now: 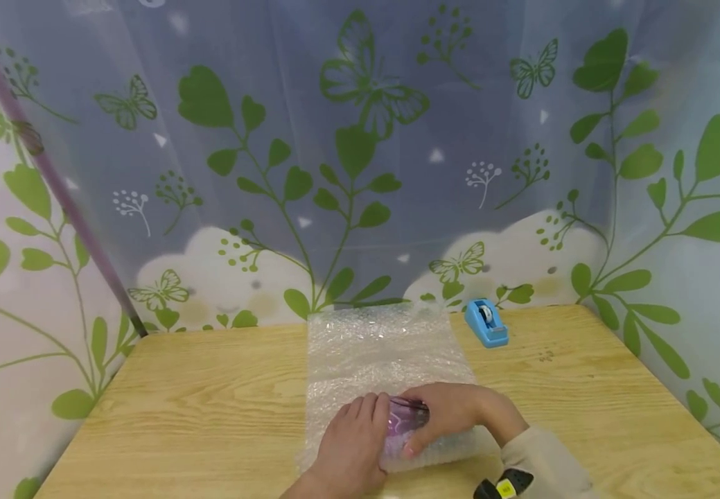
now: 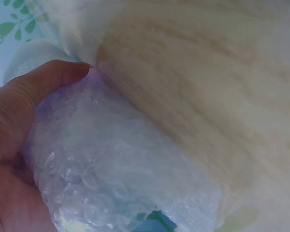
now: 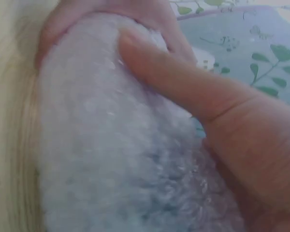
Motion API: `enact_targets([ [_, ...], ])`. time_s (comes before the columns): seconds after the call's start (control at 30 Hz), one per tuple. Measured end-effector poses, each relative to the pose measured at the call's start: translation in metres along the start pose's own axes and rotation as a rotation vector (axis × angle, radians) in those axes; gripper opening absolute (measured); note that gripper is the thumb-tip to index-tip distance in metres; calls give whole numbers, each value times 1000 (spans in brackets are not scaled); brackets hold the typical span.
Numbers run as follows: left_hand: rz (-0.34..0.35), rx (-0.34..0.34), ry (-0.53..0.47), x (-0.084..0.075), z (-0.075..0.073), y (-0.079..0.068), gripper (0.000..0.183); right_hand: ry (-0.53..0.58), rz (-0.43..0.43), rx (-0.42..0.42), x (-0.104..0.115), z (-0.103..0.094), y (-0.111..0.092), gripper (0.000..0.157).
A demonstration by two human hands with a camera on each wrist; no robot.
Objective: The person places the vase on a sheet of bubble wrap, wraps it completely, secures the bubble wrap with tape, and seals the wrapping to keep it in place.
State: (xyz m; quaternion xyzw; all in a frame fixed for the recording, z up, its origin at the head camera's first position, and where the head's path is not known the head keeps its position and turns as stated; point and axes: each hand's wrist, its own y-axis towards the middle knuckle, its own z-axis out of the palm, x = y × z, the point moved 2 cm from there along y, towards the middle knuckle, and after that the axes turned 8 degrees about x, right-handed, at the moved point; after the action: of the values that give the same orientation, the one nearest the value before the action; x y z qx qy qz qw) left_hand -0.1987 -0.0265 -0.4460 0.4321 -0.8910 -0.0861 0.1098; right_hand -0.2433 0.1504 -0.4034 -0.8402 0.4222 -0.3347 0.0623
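Observation:
In the head view a purple, shiny object with a dark end lies at the near end of a bubble wrap sheet, with part of the film rolled round it. What kind of object it is cannot be made out. My left hand grips its left side, fingers over the top. From the right, my right hand holds the other end, thumb on the near side. The left wrist view has the thumb pressing on the wrapped film. In the right wrist view, the thumb lies across the bubble-covered roll.
A blue tape dispenser stands near the back edge of the wooden table, right of the sheet. Behind the table hangs a curtain with leaves and butterflies. A black strap device with a yellow label is on the right wrist.

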Motion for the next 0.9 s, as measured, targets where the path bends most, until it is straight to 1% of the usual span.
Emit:
enact_targets([
  [0.1, -27, 73, -61, 5, 0, 2, 84, -128, -15, -170, 4, 3, -6, 91],
  [0.17, -43, 99, -89, 8, -1, 3, 82, -236, -27, -294, 7, 5, -10, 93],
  [0.23, -49, 104, -99, 11, -2, 3, 82, -326, -36, -394, 12, 8, -12, 91],
  [0.33, -45, 93, -99, 12, -2, 3, 83, -437, -63, -516, 18, 12, -17, 84],
  [0.43, -45, 99, -94, 11, -2, 4, 84, -507, -136, -625, 24, 17, -21, 72],
  [0.53, -46, 115, -89, 11, -2, 4, 83, -559, -201, -709, 31, 28, -25, 65],
  [0.57, -46, 120, -87, 10, -3, 4, 83, -582, -211, -725, 34, 33, -26, 65],
  [0.63, -47, 125, -85, 10, -3, 4, 83, -636, -196, -729, 38, 45, -28, 69],
  [0.77, -56, 115, -61, 10, -3, 5, 81, -749, -119, -650, 42, 71, -30, 85],
  [0.83, -63, 111, -47, 10, -4, 6, 79, -795, -93, -633, 42, 82, -30, 91],
  [0.9, -72, 117, -43, 10, -5, 6, 77, -811, -84, -634, 42, 88, -27, 94],
])
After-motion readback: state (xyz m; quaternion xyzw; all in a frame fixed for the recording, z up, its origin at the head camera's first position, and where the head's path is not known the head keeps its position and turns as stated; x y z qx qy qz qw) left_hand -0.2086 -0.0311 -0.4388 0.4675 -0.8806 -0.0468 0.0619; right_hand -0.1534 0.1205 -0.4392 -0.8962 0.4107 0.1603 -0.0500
